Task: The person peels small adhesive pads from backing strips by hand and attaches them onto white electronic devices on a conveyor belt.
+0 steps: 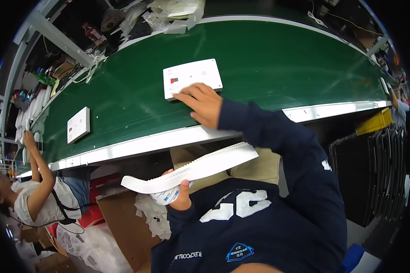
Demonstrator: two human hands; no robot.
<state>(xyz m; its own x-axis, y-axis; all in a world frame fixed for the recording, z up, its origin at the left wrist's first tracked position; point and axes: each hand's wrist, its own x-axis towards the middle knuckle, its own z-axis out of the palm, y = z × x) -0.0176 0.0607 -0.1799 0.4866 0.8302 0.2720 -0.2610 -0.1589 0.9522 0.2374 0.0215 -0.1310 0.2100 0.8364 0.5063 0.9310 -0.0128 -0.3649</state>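
My left grip (182, 200) pinches a long white strip (209, 164) in front of the bench (269, 63), a round white piece (161, 197) with blue lettering just under it. My right grip (205, 104), fingers loosely spread, lies over the near edge of a white panel (191, 75) on the bench. Its small print, like the left-hand panel's (79, 125), is too tiny to read.

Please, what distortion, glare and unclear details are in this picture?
Head view: fisheye distortion curves the green work surface, corners go black; head view: pale glare streaks mark that surface; head view: marks on the white panel by the right hand are too small to read.
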